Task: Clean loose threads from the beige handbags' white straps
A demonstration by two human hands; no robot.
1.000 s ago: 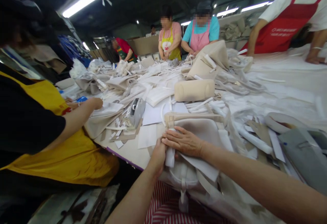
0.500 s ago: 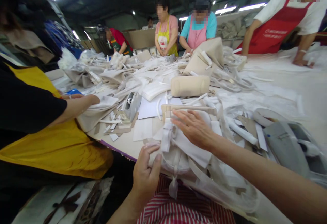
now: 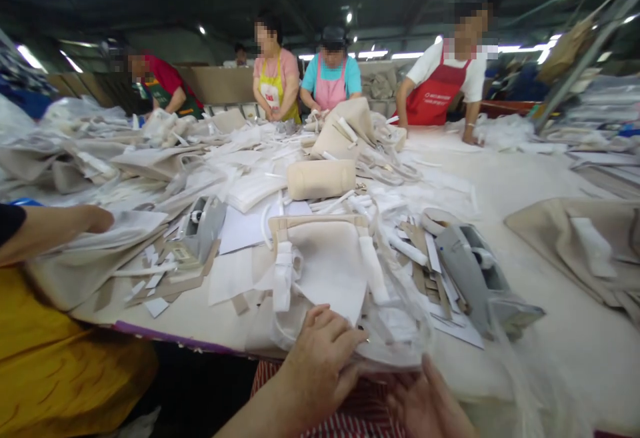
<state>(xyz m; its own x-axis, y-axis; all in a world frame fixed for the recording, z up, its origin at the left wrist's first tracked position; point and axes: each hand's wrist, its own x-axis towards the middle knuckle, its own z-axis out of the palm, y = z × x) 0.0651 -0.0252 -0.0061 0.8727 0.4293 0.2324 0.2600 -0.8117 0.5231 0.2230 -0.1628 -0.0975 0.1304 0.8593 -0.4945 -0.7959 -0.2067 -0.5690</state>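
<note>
A beige handbag [image 3: 320, 231] lies in front of me at the table's near edge, with white wrapping on its strap ends and a white sheet [image 3: 335, 278] over its front. My left hand [image 3: 323, 351] is on the near part of the bag, fingers bent around its edge by a small metal fitting. Beneath the bag's near right edge is my right hand [image 3: 425, 398], slightly blurred, thumb and fingers apart. A clear plastic wrap [image 3: 425, 318] and a pale strap trail along the bag's right side. What lies under my left palm is hidden.
Grey tape dispensers [image 3: 200, 225] stand left and right of the bag, among card scraps [image 3: 165, 281]. Behind lies a beige padded piece [image 3: 320, 179]. A co-worker's arm [image 3: 55, 228] reaches in from the left; several people work across the table. Another beige bag [image 3: 575, 245] lies right.
The view has swung right. My right hand has left the top of the bag for its near right edge. My left hand has moved from the left side to the front.
</note>
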